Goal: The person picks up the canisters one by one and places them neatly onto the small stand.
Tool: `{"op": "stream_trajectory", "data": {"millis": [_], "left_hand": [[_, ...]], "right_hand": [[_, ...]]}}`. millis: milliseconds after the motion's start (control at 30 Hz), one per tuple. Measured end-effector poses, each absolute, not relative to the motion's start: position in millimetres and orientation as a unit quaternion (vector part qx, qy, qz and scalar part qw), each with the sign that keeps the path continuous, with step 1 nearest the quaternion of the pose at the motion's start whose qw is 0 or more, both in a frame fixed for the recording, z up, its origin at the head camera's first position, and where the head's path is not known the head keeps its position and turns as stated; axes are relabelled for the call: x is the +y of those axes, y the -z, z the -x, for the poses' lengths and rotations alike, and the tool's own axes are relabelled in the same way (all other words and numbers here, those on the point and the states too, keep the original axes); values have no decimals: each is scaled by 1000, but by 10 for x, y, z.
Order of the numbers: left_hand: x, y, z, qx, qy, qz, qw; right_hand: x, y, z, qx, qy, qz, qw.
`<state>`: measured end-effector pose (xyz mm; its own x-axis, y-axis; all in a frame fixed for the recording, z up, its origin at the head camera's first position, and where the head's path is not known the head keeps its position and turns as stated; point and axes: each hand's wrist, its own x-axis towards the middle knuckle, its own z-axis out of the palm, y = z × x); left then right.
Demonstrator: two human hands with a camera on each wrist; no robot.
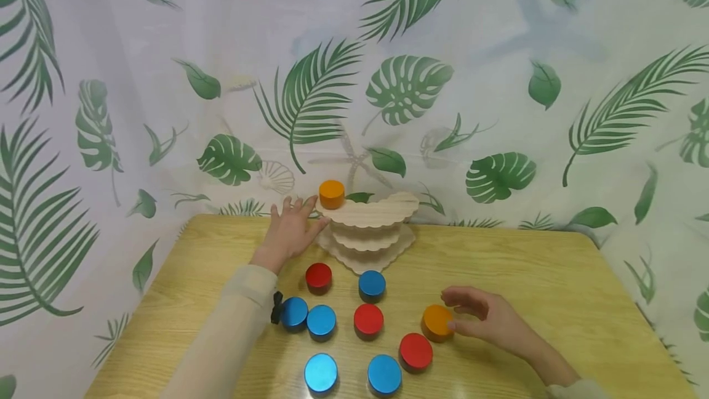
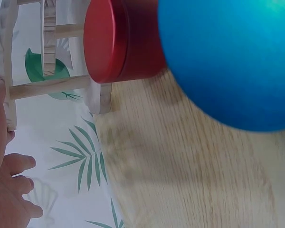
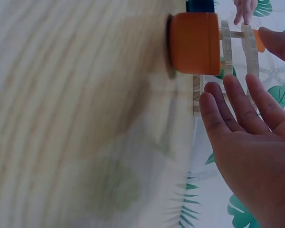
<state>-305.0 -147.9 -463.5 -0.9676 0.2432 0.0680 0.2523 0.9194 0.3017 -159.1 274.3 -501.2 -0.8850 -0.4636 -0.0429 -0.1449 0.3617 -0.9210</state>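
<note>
On the wood-grained table (image 1: 526, 270), the left hand (image 1: 290, 229) is spread beside the tiered stand (image 1: 368, 213), while the right hand (image 1: 495, 324), thumb and fingers parted, flanks an orange tin (image 1: 437, 322), probably best gripped squarely.

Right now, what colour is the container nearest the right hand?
Orange; the container shows best in the head view.

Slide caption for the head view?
Left hand at tiered wooden stand, orange tin on top; right hand beside second orange tin.
</note>
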Motion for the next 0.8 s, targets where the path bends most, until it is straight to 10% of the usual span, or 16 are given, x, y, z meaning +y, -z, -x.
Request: {"op": "stream_trajectory", "data": {"millis": [800], "left_hand": [[-1470, 4601, 3036, -982, 144, 126, 3]], "right_hand": [[2768, 5244, 1579, 811, 521, 190, 185]]}}
